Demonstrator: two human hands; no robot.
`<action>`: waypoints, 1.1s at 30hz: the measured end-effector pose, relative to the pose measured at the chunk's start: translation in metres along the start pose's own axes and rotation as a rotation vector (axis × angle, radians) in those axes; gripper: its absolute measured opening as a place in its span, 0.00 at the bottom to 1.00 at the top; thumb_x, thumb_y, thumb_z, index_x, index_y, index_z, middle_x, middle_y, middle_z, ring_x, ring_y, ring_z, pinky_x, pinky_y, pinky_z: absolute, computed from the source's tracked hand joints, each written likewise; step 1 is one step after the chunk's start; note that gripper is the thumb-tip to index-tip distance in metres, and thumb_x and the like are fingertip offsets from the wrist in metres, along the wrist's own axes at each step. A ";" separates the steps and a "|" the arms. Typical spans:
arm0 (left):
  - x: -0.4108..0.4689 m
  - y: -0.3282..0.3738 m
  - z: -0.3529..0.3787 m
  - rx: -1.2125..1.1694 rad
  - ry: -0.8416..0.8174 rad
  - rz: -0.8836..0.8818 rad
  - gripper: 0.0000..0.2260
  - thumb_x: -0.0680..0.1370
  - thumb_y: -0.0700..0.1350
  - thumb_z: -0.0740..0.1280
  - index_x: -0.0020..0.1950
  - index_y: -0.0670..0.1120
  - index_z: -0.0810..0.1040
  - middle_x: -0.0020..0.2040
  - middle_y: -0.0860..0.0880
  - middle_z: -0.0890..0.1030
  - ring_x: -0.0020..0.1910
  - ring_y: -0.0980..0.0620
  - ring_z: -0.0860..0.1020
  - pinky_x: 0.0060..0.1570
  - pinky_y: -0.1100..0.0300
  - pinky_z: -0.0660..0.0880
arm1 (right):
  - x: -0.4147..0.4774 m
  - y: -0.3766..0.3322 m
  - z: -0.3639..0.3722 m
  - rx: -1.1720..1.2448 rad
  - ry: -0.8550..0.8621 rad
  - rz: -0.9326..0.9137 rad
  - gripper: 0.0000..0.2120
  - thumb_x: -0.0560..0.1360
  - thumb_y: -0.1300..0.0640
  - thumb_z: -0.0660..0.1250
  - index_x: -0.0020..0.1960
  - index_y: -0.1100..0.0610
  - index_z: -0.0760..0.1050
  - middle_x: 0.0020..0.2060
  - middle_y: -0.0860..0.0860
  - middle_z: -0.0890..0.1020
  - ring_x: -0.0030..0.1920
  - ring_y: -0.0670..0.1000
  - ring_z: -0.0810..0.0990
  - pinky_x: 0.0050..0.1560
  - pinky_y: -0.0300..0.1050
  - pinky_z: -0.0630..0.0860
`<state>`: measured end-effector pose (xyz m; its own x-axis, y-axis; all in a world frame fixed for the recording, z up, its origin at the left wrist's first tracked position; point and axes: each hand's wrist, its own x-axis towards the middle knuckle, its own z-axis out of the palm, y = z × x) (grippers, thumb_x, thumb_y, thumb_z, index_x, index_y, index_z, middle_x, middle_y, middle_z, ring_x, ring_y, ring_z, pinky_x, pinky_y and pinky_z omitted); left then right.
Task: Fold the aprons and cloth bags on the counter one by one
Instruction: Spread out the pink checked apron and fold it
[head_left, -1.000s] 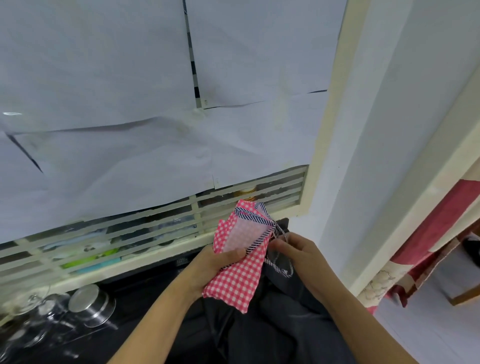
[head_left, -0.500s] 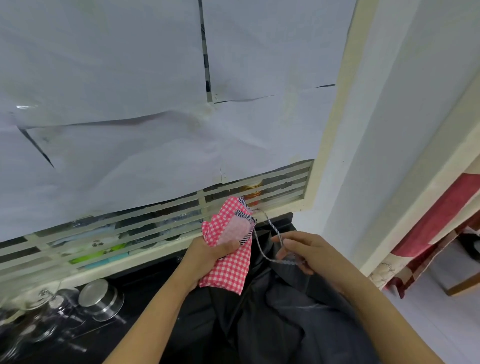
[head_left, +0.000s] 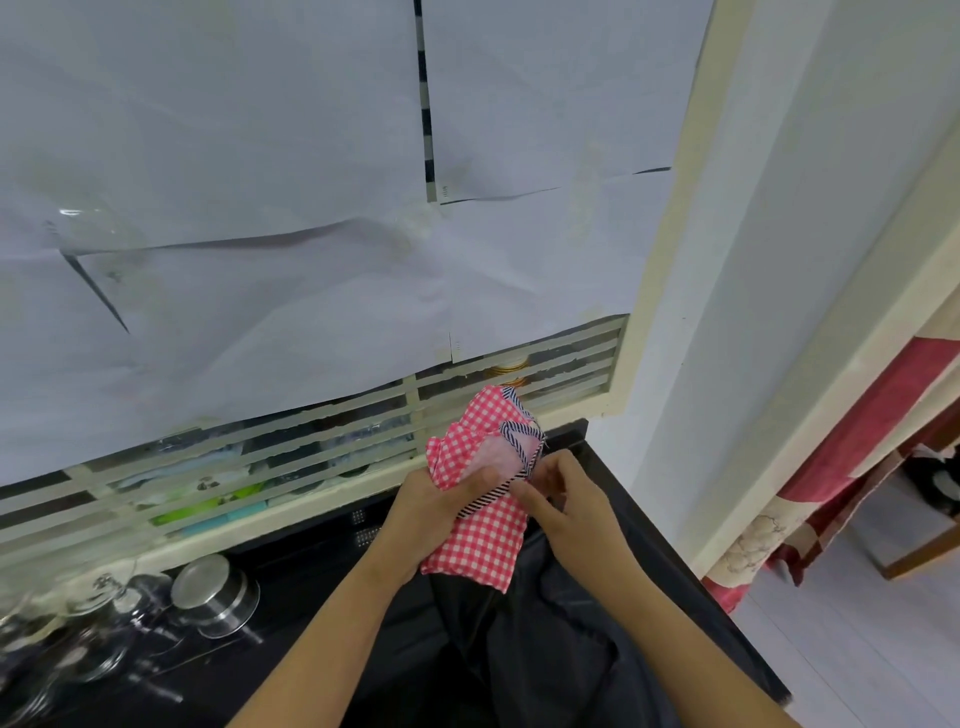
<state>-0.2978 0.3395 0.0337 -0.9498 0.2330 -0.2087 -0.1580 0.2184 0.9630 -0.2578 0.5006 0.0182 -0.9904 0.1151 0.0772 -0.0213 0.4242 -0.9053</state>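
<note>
A red-and-white checked apron (head_left: 483, 540) with navy striped trim is bunched up in the air above the black counter (head_left: 322, 561). My left hand (head_left: 436, 504) grips it from the left, thumb across the front. My right hand (head_left: 566, 499) is against the apron's right edge, its fingertips pinching the striped strap beside my left thumb. Dark cloth (head_left: 545, 639) lies spread on the counter beneath both hands.
A steel pot (head_left: 215, 597) and glassware (head_left: 78, 639) stand on the counter's left. A louvred window (head_left: 291, 457), mostly papered over, runs behind the counter. A white wall (head_left: 753, 260) closes the right side, with a red patterned curtain (head_left: 857, 467) beyond it.
My right hand, which held the strap pulled out to the right, has come back in against the apron. The loose strap loop is no longer hanging between the hands.
</note>
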 end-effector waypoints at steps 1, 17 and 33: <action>0.000 -0.001 0.000 0.003 -0.001 -0.005 0.23 0.64 0.61 0.71 0.56 0.54 0.73 0.48 0.51 0.83 0.43 0.51 0.83 0.44 0.59 0.79 | -0.001 0.000 0.000 -0.043 0.018 -0.045 0.07 0.77 0.52 0.66 0.43 0.50 0.69 0.43 0.45 0.74 0.43 0.38 0.74 0.44 0.29 0.72; -0.006 -0.009 0.000 -0.084 -0.274 -0.180 0.31 0.63 0.66 0.72 0.53 0.43 0.80 0.45 0.45 0.85 0.43 0.47 0.84 0.43 0.57 0.78 | -0.014 -0.030 -0.005 -0.843 -0.412 -0.575 0.21 0.82 0.45 0.47 0.58 0.55 0.73 0.46 0.52 0.82 0.39 0.52 0.79 0.44 0.46 0.76; -0.002 0.007 -0.004 0.296 -0.455 -0.088 0.17 0.69 0.56 0.73 0.51 0.51 0.75 0.46 0.50 0.81 0.42 0.55 0.81 0.43 0.62 0.77 | 0.018 -0.082 -0.097 -0.309 -0.840 -0.189 0.06 0.77 0.53 0.67 0.44 0.52 0.81 0.27 0.51 0.71 0.26 0.47 0.64 0.28 0.35 0.61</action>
<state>-0.2982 0.3368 0.0415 -0.7135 0.5736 -0.4024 -0.0864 0.4978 0.8630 -0.2609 0.5554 0.1341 -0.7508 -0.6208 -0.2255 -0.2757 0.6047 -0.7472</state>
